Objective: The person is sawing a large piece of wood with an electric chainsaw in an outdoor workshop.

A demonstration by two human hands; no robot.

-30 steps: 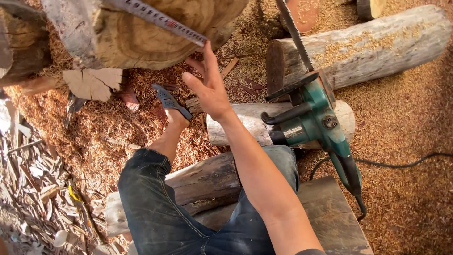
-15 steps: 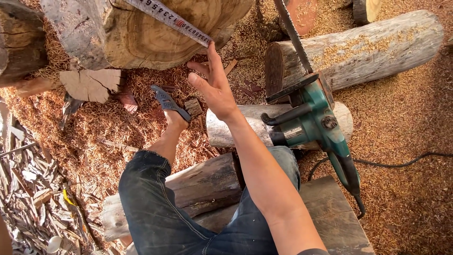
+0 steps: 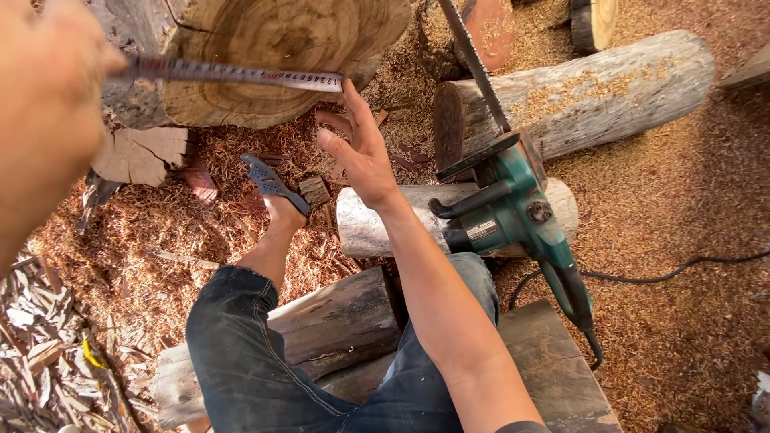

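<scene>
1. Head view is showing a tape measure point(image 3: 241, 74) stretching across the cut face of a big log point(image 3: 265, 48), which serves as the landmark.
2. The right hand point(image 3: 361, 152) is spreading open just below the log, its fingertips touching the tape's free end.
3. The left hand point(image 3: 44, 104) is sitting blurred at the log's left; it seems to be holding the tape's other end, but I cannot tell its grip.
4. The tape is looking light, thin and springy, likely to sag or twist; pinching it flat near each end should steady it.
5. The log is looking heavy and rough, not something to shift by hand.
6. Right of the log, a green chainsaw point(image 3: 513, 216) is resting on a smaller log point(image 3: 449, 216), its bar pointing up beside the right hand, close enough to mind.
7. Below the log, a foot in a sandal point(image 3: 273, 186) is resting on sawdust point(image 3: 682, 240), with a wood chunk point(image 3: 314, 191) beside it.
</scene>
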